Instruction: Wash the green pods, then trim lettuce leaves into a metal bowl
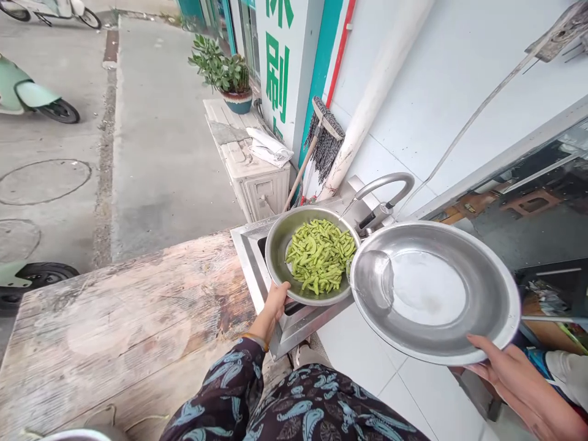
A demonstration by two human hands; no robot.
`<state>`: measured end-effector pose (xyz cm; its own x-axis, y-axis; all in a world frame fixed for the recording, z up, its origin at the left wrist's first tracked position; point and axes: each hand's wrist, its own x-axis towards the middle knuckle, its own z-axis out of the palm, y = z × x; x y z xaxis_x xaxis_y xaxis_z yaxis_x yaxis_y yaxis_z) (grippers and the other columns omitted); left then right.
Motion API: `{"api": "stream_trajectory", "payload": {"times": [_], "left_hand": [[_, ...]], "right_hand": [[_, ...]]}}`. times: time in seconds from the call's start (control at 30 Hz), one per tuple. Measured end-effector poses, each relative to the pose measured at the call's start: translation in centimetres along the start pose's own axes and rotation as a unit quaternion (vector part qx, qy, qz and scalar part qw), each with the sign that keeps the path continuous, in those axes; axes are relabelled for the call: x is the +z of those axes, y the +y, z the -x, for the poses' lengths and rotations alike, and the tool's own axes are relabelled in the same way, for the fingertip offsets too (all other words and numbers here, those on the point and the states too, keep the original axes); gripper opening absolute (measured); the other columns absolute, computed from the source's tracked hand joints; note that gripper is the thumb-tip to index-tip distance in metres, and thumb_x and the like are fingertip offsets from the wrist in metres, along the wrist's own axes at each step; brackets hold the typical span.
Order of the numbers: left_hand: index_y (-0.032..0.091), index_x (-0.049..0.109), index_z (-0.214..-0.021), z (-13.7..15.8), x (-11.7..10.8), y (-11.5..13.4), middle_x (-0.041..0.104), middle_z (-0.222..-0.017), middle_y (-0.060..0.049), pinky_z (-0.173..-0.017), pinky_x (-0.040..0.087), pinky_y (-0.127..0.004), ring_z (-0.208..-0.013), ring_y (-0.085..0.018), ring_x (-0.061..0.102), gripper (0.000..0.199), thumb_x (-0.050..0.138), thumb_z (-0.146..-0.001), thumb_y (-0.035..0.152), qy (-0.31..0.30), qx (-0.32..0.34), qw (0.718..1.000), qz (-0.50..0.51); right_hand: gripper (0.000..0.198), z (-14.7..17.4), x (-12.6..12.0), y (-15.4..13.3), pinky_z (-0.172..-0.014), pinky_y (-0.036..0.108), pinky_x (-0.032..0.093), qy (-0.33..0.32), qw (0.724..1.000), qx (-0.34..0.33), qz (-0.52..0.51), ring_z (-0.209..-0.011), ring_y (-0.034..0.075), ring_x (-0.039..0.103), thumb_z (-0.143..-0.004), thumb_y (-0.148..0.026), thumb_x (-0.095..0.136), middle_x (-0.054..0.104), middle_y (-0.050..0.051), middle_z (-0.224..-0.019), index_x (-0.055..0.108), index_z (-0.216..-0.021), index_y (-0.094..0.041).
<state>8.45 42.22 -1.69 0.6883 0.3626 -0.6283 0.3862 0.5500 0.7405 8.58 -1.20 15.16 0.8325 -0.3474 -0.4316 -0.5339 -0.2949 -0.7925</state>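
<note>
My left hand [274, 301] grips the near left rim of a steel bowl [278, 245], thumb on top. Green soybean pods [321, 254] fill much of this bowl, which sits over the sink [271, 331]. A thin stream falls from the curved tap [390, 179] at the bowl's far right edge. On the right, my right hand [508, 364] is closed on the near rim of a wider steel basin [429, 288], thumb on the rim and fingers below. No pods show in that basin; a shiny patch, perhaps water, lies at its left side. Its left rim overlaps the bowl's right rim.
A worn wooden table [151, 318] stands left of the sink, with part of a metal container [82, 435] at its bottom edge. Behind are a cabinet [261, 190] with a potted plant [236, 92], and a mop [326, 135]. White tiles [362, 352] cover the floor.
</note>
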Motion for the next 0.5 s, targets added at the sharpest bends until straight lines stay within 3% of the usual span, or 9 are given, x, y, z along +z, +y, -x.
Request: {"api": "stream_trajectory", "payload": {"times": [0.1,0.27,0.4,0.5], "left_hand": [[0.027,0.042,-0.135,0.5,0.6,0.3,0.065,-0.090,-0.002,-0.051,0.055,-0.023,-0.057,-0.011,0.061,0.062,0.062,-0.078,0.014,-0.021,0.028,0.999,-0.036],[0.029,0.031,-0.146,1.3,1.0,1.1,0.065,-0.098,-0.005,-0.053,0.057,-0.026,-0.063,-0.014,0.062,0.073,0.062,-0.081,0.021,-0.023,0.049,0.996,-0.070],[0.032,0.027,-0.149,1.2,0.6,0.8,0.065,-0.102,-0.006,-0.056,0.057,-0.025,-0.071,-0.015,0.063,0.077,0.065,-0.082,0.028,-0.031,0.055,0.995,-0.073],[0.033,0.026,-0.150,0.8,0.4,0.6,0.065,-0.104,-0.006,-0.059,0.057,-0.023,-0.074,-0.014,0.064,0.081,0.068,-0.080,0.030,-0.029,0.061,0.995,-0.071]], "right_hand": [[0.023,0.0,1.3,-2.7,-0.068,0.038,0.064,-0.034,0.998,0.046,-0.040,-0.082,0.029,0.073,-0.060,-0.030,0.076,0.076,0.010,-0.086,0.064,-0.078,-0.023],[0.016,0.7,3.9,-6.4,-0.054,0.031,0.060,0.009,0.999,-0.022,-0.025,-0.073,0.025,0.072,-0.067,-0.023,0.070,0.075,0.007,-0.079,0.063,-0.081,-0.024],[0.028,0.8,5.0,-6.8,-0.055,0.031,0.060,-0.001,0.997,-0.075,-0.029,-0.074,0.024,0.072,-0.064,-0.022,0.072,0.075,0.006,-0.086,0.063,-0.091,-0.025],[0.031,0.3,5.4,-6.4,-0.054,0.030,0.059,0.047,0.995,-0.081,-0.026,-0.074,0.022,0.071,-0.064,-0.025,0.072,0.075,0.007,-0.092,0.062,-0.094,-0.024]]}}
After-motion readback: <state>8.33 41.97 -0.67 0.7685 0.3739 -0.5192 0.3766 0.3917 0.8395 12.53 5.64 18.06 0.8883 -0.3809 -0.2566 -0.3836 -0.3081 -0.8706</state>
